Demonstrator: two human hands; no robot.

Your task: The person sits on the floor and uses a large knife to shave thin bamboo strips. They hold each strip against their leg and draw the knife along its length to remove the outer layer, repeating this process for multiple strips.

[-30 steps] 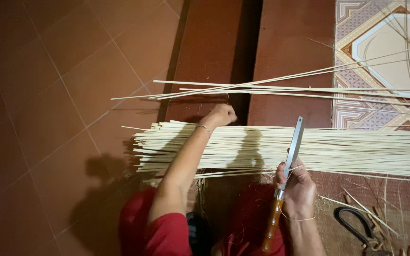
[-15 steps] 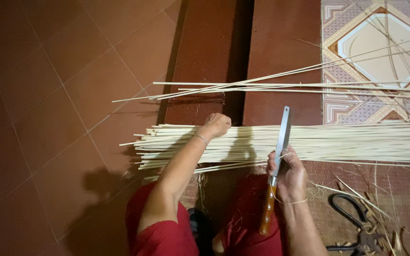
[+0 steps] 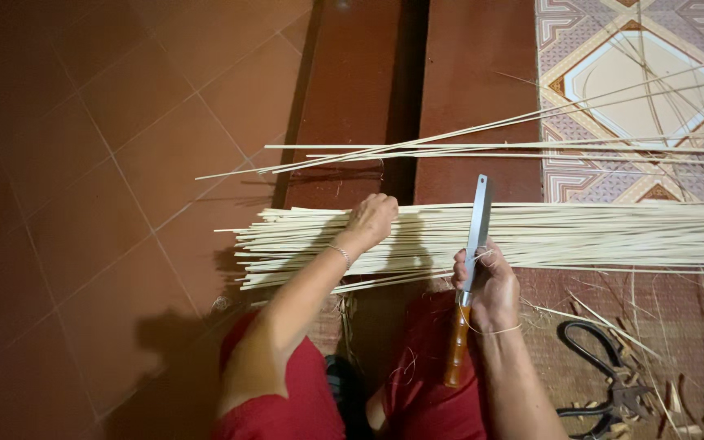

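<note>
Now, changes: the left hand [image 3: 373,218] has drawn back from the far thin sticks onto the big bundle, and the blade stands a little more upright than a second ago; the bundle lies where it lay.
Floor [image 3: 107,163]: square reddish-brown tiles, smooth and dull, with a patterned pale tile panel [image 3: 637,90] at the far right and a dark wooden plank strip [image 3: 360,90] running away from the person.
Bundle of split cane strips [image 3: 580,232]: long, thin, straw-pale, laid flat across the floor from the right edge to ragged uneven tips at the left, in front of the person's knees.
Loose strips [image 3: 466,148]: a few slender ones lying beyond the bundle, apart from it, fanning slightly.
Red trousers [image 3: 287,399]: soft cloth over both knees at the bottom edge.
Knife [image 3: 473,244]: flat, straight grey metal blade, squared at the tip, on a rounded orange-brown wooden handle; it crosses the near edge of the bundle.
Scissors [image 3: 605,383]: black, looped handles, lying on the floor at the right among cane scraps.
Left fingers: curled into a loose fist, knuckles resting on top of the bundle; whether they pinch a strip cannot be told.
Right hand [image 3: 489,287]: fingers clenched round the knife where the blade meets the handle, blade pointing away.
</note>
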